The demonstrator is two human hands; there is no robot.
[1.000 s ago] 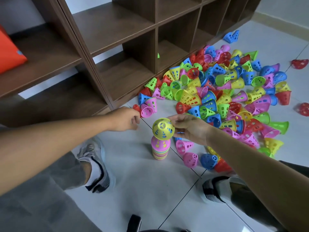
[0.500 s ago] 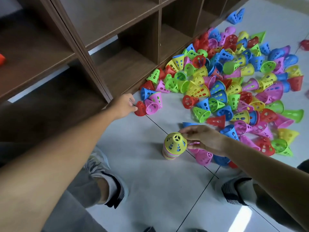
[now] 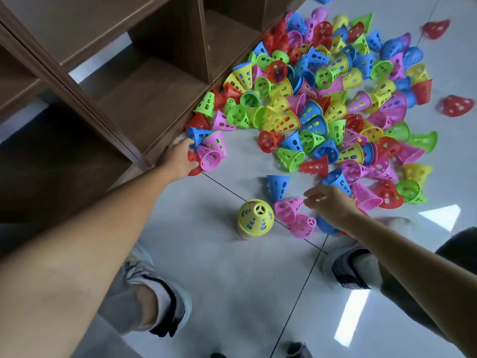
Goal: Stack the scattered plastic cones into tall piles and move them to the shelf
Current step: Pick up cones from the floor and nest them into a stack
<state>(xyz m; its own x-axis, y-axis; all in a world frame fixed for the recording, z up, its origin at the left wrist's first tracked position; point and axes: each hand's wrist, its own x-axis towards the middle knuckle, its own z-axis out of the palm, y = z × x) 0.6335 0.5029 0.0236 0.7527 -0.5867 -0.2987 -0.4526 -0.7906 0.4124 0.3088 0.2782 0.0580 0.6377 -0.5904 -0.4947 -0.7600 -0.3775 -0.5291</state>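
An indoor room, likely a home or playroom: pale glossy floor tiles (image 3: pixel 211 267) underfoot, a dark wood cubby shelf (image 3: pixel 144 99) at ten o'clock, and a heap of bright perforated plastic cones (image 3: pixel 335 112) spilling toward one o'clock.

Bright, even daylight glares in patches on the glossy floor (image 3: pixel 351 316); wide-angle edges bend and blur.
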